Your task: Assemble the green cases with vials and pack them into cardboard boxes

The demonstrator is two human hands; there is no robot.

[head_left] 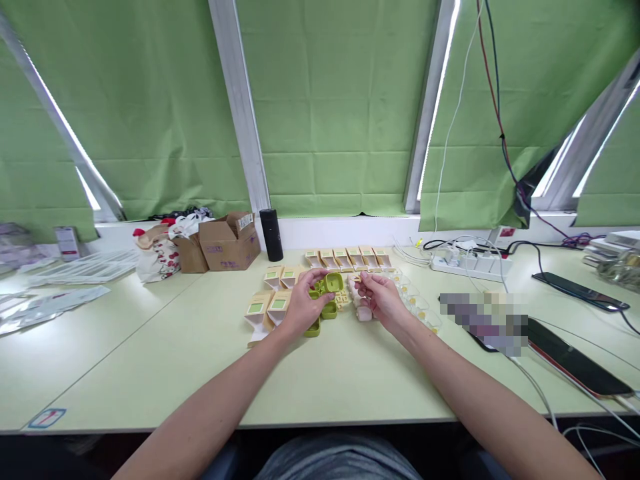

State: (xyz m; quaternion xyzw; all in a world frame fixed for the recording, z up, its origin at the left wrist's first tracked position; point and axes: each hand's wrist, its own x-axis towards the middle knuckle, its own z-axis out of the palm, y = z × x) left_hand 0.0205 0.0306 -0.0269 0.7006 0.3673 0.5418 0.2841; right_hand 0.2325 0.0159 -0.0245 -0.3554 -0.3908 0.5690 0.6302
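Observation:
My left hand [306,303] is closed on a small olive-green square case [334,283], tilted so its hollow faces me. To the right, my right hand [380,298] pinches a small yellowish piece [358,280], whose kind is too small to make out. More green cases [313,328] sit on the table under and beside my left hand. Between the hands lie several small yellow parts [342,300]. A row of pale pinkish-white cases [364,313] is partly hidden by my right hand. Beyond it stand clear cups with yellow centres [423,313].
Cream folded cartons with green windows [257,309] stand left of my hands, with another row of cartons [347,257] behind. A black bottle [271,235] and a cardboard box [230,243] are at the back. A power strip [470,265], cables and a black phone [575,357] lie right.

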